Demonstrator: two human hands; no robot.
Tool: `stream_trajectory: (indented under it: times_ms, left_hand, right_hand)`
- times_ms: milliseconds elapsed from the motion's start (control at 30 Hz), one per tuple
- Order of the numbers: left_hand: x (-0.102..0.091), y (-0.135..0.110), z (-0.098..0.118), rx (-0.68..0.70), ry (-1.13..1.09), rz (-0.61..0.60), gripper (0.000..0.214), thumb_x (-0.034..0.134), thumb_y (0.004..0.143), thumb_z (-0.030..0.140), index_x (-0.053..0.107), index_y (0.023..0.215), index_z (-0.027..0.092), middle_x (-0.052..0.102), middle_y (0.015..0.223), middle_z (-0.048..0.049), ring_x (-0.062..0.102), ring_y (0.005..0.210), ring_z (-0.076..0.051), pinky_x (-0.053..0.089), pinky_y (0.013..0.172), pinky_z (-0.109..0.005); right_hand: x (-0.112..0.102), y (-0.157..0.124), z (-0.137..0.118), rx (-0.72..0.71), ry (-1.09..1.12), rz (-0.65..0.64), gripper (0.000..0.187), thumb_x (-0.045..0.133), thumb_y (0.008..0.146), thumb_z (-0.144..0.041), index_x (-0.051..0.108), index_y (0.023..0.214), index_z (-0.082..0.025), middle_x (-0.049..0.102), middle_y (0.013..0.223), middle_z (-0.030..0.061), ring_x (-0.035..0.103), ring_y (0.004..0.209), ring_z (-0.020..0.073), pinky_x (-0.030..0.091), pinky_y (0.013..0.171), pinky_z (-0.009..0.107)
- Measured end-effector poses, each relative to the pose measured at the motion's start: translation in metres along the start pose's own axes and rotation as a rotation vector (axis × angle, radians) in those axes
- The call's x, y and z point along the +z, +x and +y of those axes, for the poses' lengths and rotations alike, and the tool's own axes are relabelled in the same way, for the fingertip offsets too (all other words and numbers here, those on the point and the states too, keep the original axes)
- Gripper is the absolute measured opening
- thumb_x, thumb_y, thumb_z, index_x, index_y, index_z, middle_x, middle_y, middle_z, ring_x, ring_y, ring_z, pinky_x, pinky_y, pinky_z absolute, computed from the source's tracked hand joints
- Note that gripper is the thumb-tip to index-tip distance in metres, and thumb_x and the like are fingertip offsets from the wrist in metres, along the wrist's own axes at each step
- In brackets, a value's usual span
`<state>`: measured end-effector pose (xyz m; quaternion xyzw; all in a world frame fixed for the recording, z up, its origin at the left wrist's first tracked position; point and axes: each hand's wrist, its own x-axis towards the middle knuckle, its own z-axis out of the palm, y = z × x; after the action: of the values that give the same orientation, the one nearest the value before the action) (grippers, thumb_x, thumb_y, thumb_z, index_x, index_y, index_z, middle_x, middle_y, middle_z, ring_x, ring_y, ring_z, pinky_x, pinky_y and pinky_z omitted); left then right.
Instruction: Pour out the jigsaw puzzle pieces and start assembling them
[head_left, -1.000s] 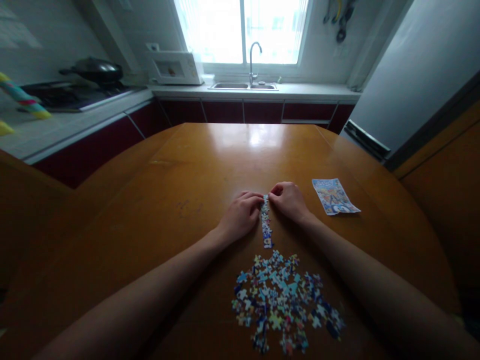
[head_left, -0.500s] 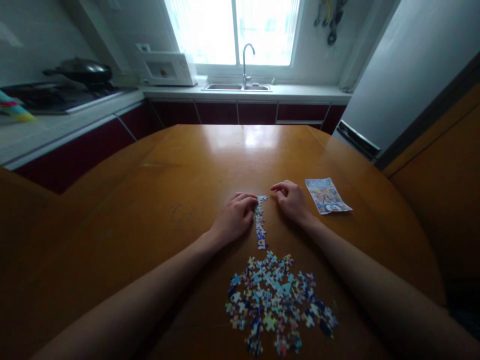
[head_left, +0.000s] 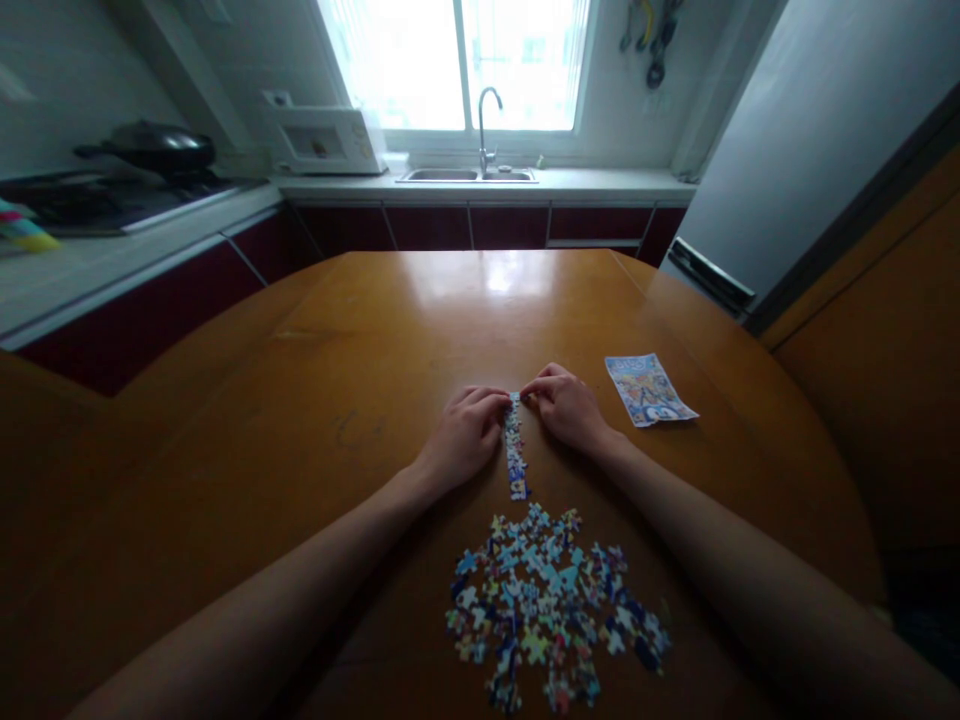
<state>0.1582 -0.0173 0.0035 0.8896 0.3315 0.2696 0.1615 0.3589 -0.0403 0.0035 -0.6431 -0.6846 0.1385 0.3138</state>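
A narrow strip of joined jigsaw puzzle pieces lies on the wooden table, running away from me. At its far left edge my left hand rests, fingers bent together and fingertips pressing on the strip's top end. Opposite it, my right hand has its thumb and fingers drawn together at the top right corner, touching the end puzzle piece. Fingertips partly cover that end. Closer to me spreads a loose pile of jigsaw pieces, mostly blue, white and yellow.
A printed picture sheet lies right of my right hand. The round wooden table reaches toward a counter with a sink. A pan sits on the stove at left, and a fridge stands at right.
My right hand has moved left, from a short gap away to the top end of the strip. My left hand stays at the strip's left edge. The view has shifted slightly.
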Motion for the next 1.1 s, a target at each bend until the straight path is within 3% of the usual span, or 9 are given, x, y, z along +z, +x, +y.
stream_trajectory:
  times_ms: [267, 633, 1100]
  left_hand:
    - [0.0018, -0.0001, 0.0029, 0.004, 0.139, -0.061, 0.035, 0.046, 0.1, 0.027, 0.061, 0.131, 0.029, 0.062, 0.126, -0.0061, 0.051, 0.119, -0.026, 0.043, 0.106, -0.046]
    - [0.0008, -0.0006, 0.0039, -0.021, 0.19, -0.087, 0.034, 0.044, 0.101, 0.029, 0.059, 0.132, 0.026, 0.052, 0.138, -0.0086, 0.048, 0.125, -0.028, 0.041, 0.109, -0.05]
    - [0.0015, -0.001, 0.0012, 0.008, 0.167, -0.074, 0.032, 0.044, 0.101, 0.027, 0.059, 0.129, 0.023, 0.06, 0.132, -0.007, 0.05, 0.121, -0.026, 0.043, 0.107, -0.047]
  right_hand:
    - [0.0013, 0.0007, -0.0005, 0.002, -0.012, 0.004, 0.025, 0.056, 0.091, -0.018, 0.08, 0.092, -0.027, 0.068, 0.097, 0.0039, 0.064, 0.084, 0.017, 0.046, 0.076, 0.028]
    - [0.0029, 0.0002, 0.0012, -0.009, -0.016, 0.014, 0.024, 0.057, 0.091, -0.019, 0.079, 0.091, -0.028, 0.068, 0.097, 0.0029, 0.065, 0.085, 0.0179, 0.044, 0.075, 0.028]
    - [0.0025, 0.0016, 0.0034, -0.008, 0.031, 0.016, 0.023, 0.057, 0.089, -0.015, 0.077, 0.09, -0.026, 0.068, 0.097, 0.0032, 0.064, 0.085, 0.0173, 0.046, 0.078, 0.028]
